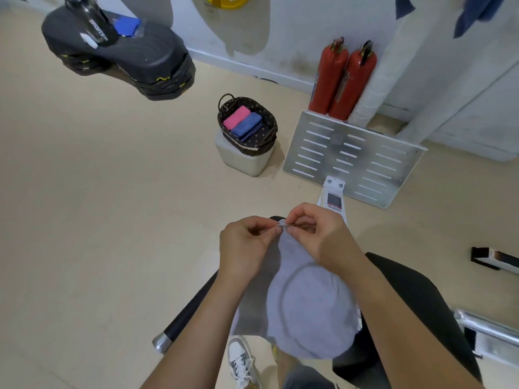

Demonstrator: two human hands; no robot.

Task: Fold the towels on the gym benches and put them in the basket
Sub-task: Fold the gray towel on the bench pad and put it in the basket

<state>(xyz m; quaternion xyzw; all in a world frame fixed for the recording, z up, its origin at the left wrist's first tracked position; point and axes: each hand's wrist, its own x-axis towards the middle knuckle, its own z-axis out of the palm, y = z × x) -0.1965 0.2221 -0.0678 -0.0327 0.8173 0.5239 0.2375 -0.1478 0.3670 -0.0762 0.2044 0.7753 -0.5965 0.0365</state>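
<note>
One grey towel (309, 304), seemingly light and limp; left hand (247, 245) and right hand (323, 234) pinch its twelve-o'clock edge, the sensible hold.

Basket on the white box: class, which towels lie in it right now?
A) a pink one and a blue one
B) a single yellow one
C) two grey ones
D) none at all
A: the basket holds a folded pink towel beside a folded blue towel, while the grey towel is pinched by the left hand and the right hand.
</note>
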